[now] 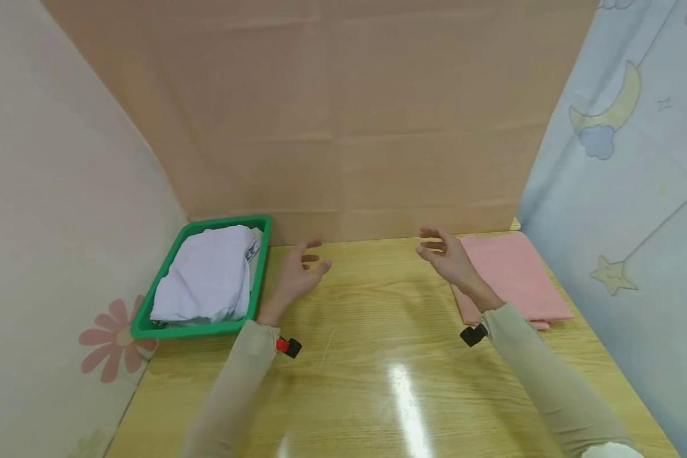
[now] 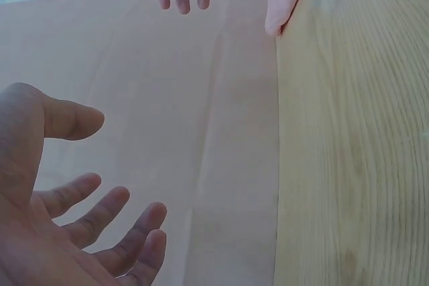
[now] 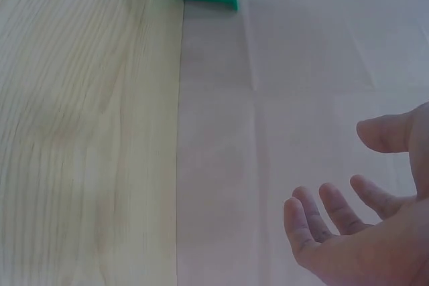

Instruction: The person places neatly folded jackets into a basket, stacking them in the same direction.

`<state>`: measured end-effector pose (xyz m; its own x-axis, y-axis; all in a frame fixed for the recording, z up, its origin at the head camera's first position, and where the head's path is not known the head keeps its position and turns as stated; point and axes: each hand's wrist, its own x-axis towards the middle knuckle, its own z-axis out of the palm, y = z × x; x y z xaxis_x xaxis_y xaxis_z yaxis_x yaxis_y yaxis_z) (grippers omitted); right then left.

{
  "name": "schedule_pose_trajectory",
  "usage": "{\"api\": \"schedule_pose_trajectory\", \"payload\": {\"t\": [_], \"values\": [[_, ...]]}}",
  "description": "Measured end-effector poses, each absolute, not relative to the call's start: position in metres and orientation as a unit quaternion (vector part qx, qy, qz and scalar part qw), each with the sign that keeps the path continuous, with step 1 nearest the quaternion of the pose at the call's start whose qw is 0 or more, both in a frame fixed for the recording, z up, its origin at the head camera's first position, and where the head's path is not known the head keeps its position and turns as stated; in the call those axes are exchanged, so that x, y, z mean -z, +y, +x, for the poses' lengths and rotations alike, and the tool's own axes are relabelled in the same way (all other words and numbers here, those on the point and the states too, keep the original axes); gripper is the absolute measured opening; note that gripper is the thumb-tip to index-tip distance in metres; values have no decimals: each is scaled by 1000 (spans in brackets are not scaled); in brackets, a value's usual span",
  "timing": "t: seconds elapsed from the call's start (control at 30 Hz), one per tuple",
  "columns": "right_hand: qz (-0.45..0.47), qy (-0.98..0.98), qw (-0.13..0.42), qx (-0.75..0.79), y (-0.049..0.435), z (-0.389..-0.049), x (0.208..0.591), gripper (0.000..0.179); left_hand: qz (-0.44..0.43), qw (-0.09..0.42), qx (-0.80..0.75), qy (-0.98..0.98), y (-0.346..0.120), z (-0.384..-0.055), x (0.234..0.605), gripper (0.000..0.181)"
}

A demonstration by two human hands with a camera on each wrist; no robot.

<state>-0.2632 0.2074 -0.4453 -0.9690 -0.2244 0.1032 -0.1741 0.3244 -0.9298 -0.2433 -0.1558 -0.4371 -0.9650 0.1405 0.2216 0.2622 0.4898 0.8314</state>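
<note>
My left hand (image 1: 299,273) hovers above the wooden table, just right of a green basket (image 1: 266,254), its fingers loosely bent and holding nothing. Inside the basket lies a pile of white cloth (image 1: 212,267), with a patterned bit showing at its right edge. On the other side my right hand (image 1: 448,257) is raised with relaxed fingers, also holding nothing. Beside and partly beneath it in the head view, a folded pink cloth (image 1: 518,273) lies flat on the table. Both palms face inward, a wide gap apart, as the left wrist view shows with the left hand (image 2: 74,205) in front.
The wooden table (image 1: 355,369) runs up to a brown paper-like backdrop (image 1: 343,127). A pale wall with a flower print (image 1: 117,340) stands at the left, and a light blue wall with moon and star prints (image 1: 612,273) at the right.
</note>
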Motion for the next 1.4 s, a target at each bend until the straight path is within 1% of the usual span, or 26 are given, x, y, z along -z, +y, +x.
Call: {"api": "schedule_pose_trajectory", "payload": {"t": [0.5,1.0,1.4], "values": [[-98,827,-6,553,237,-257,464,61,-145,48,479,-865,-116,-252,461,58],[-70,852,-23,518,273,-249,482,58,-161,-4,487,-858,-75,-259,478,57],[-64,858,-52,508,297,-249,498,61,-172,-29,480,-860,-38,-257,482,58]]}}
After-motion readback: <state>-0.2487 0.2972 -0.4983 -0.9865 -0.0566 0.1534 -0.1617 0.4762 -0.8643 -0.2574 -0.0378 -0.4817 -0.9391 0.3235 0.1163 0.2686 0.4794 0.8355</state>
